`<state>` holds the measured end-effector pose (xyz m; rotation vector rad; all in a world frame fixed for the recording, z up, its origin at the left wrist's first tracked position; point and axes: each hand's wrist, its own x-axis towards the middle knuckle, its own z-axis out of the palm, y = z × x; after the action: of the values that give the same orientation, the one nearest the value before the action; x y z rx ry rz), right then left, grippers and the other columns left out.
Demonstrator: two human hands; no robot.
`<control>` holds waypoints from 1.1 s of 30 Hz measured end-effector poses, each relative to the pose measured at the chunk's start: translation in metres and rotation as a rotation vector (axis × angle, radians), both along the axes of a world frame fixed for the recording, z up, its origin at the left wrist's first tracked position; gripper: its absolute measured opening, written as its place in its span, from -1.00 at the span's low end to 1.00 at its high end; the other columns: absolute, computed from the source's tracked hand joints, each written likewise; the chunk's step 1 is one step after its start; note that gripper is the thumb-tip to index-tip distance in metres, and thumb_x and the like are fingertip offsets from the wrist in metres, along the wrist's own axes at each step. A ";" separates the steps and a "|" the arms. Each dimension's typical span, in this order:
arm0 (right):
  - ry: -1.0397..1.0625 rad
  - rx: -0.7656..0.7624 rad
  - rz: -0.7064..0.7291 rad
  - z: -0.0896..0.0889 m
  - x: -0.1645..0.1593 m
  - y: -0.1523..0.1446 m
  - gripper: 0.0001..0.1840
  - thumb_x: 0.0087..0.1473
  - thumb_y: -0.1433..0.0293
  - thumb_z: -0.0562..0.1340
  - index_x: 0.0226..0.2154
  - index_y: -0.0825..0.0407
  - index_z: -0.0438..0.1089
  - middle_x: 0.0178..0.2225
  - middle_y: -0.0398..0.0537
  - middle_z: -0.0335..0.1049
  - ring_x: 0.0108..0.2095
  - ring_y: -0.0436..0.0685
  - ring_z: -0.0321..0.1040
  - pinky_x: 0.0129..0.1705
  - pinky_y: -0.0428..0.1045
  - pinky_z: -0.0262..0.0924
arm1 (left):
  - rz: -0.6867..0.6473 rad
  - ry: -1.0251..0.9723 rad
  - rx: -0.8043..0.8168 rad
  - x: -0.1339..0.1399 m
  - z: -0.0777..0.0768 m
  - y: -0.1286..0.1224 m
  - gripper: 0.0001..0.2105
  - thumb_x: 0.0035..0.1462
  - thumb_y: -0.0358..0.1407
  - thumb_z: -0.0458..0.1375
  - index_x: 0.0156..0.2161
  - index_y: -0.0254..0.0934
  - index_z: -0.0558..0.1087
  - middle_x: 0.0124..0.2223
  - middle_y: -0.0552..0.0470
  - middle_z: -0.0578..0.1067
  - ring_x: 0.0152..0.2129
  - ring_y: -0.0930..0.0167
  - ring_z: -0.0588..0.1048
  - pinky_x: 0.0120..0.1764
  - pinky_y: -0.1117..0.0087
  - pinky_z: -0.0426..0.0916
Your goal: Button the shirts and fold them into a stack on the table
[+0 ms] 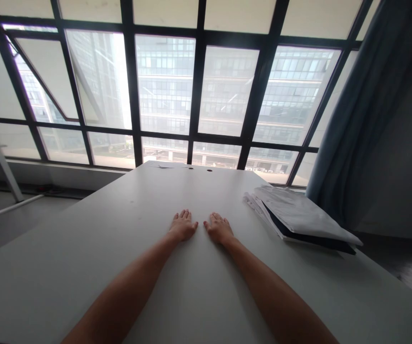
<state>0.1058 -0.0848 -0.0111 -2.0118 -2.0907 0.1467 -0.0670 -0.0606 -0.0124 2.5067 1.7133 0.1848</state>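
Both arms stretch forward over a white table (98, 239). My left hand (183, 225) lies palm down on the tabletop, its fingers extended and the thumb pointing inward. Beside it, a small gap away, my right hand (219, 227) rests flat in the same manner, thumb toward the left one. Neither holds anything. To the right of my right hand, apart from it, sits a stack of white plastic-looking packages (299, 210) with a dark blue layer between them.
Large dark-framed windows (164, 86) stand beyond the table, one pane tilted open at the left. A blue-grey curtain (352, 110) hangs at the right. Another white table (7, 172) stands far left. Two dark round spots (209, 170) mark the table's far end.
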 end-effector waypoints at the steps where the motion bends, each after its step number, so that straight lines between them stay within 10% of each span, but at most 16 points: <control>1: 0.000 0.012 -0.001 0.000 -0.001 -0.002 -0.32 0.27 0.14 -0.06 0.28 0.21 0.11 0.36 0.20 -0.04 0.35 0.25 -0.12 0.33 0.20 -0.25 | 0.004 -0.003 0.006 0.000 0.000 -0.001 -0.34 0.30 -0.04 -0.24 0.34 -0.48 0.05 0.40 -0.28 -0.04 0.35 0.17 -0.07 0.30 0.09 -0.16; 11: -0.051 0.083 0.118 0.040 0.024 -0.037 -0.66 0.19 0.23 0.10 -0.16 0.00 0.51 -0.07 0.04 0.51 -0.06 0.17 0.40 0.03 -0.02 0.15 | -0.050 0.071 -0.106 -0.004 0.015 -0.016 -0.32 0.33 0.01 -0.30 0.37 -0.43 -0.03 0.42 -0.30 -0.17 0.36 0.13 -0.17 0.29 0.02 -0.19; 16: -0.078 0.421 -0.466 0.067 0.141 -0.060 -0.55 0.15 0.27 0.14 0.03 0.15 0.41 0.07 0.21 0.39 0.08 0.30 0.27 0.13 0.15 0.07 | -0.154 0.070 -0.128 -0.017 0.014 -0.042 -0.25 0.29 0.13 -0.31 0.39 -0.37 -0.07 0.42 -0.28 -0.22 0.36 0.10 -0.24 0.28 -0.03 -0.23; 22: 0.000 0.305 -0.709 0.053 0.214 -0.085 -0.61 0.08 0.28 0.20 -0.09 0.11 0.52 0.01 0.35 0.40 0.07 0.45 0.25 0.13 0.33 -0.06 | -0.228 0.048 -0.112 -0.032 0.008 -0.071 -0.22 0.27 0.18 -0.29 0.40 -0.34 -0.06 0.43 -0.24 -0.21 0.36 0.11 -0.26 0.29 -0.02 -0.28; 28: 0.101 0.732 -0.728 0.082 0.188 -0.079 -0.55 0.22 0.35 -0.01 -0.06 0.28 0.43 -0.07 0.37 0.43 -0.02 0.37 0.33 0.15 0.23 -0.03 | -0.226 -0.031 -0.119 -0.034 0.013 -0.073 -0.28 0.28 0.14 -0.21 0.37 -0.30 0.04 0.42 -0.21 -0.12 0.36 0.13 -0.20 0.30 0.01 -0.26; 33: 0.242 0.838 -0.141 0.099 0.071 -0.087 -0.52 0.25 0.17 0.01 -0.16 0.17 0.47 -0.18 0.25 0.49 -0.14 0.31 0.40 -0.02 0.12 0.21 | -0.152 -0.581 -0.175 -0.034 0.019 -0.059 -0.27 0.28 0.18 -0.33 0.32 -0.29 0.15 0.35 -0.21 0.17 0.28 0.17 0.14 0.28 0.09 -0.04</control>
<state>0.1768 -0.1717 0.0877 -1.5095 -1.4821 -0.4211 -0.1012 -0.1195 0.0065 2.1504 1.2438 0.6438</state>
